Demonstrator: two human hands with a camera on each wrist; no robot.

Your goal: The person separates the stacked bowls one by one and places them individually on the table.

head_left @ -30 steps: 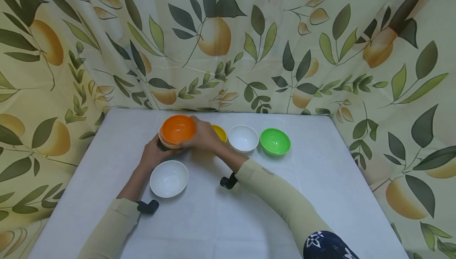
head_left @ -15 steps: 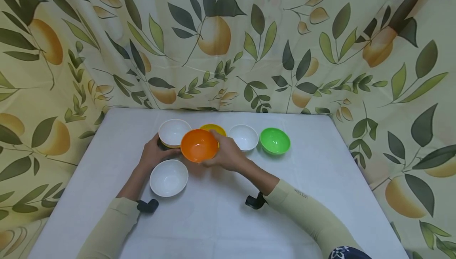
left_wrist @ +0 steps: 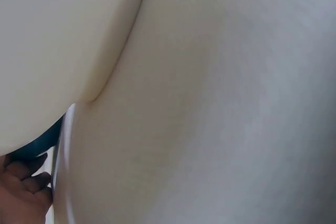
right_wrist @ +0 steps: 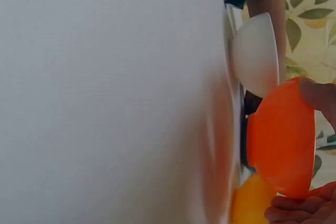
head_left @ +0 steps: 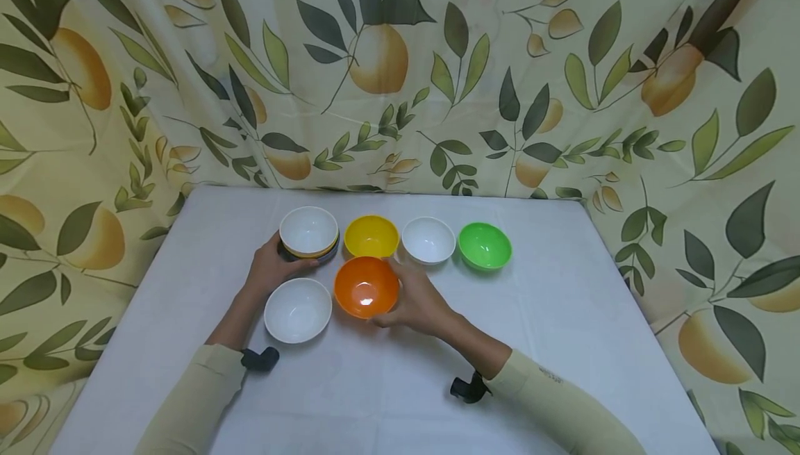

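My right hand (head_left: 421,299) pinches the rim of an orange bowl (head_left: 365,288), thumb on one side and fingers on the other. In the right wrist view the orange bowl (right_wrist: 286,140) appears just above the white cloth. My left hand (head_left: 270,269) grips a stack of bowls at the back left. A white bowl (head_left: 308,230) tops that stack, a yellowish rim shows under it, and a dark bowl (head_left: 329,255) is lowest. Another white bowl (head_left: 298,310) stands in front of the stack, left of the orange one. The left wrist view shows mostly cloth and a large pale curved surface.
Behind the orange bowl, a yellow bowl (head_left: 371,236), a white bowl (head_left: 428,240) and a green bowl (head_left: 485,246) stand in a row to the right of the stack. A white cloth covers the table (head_left: 562,316). A patterned curtain (head_left: 400,80) hangs behind it.
My right hand has lifted the orange bowl off the stack and carried it right and toward me, uncovering the white bowl there. My left hand stays at the stack.
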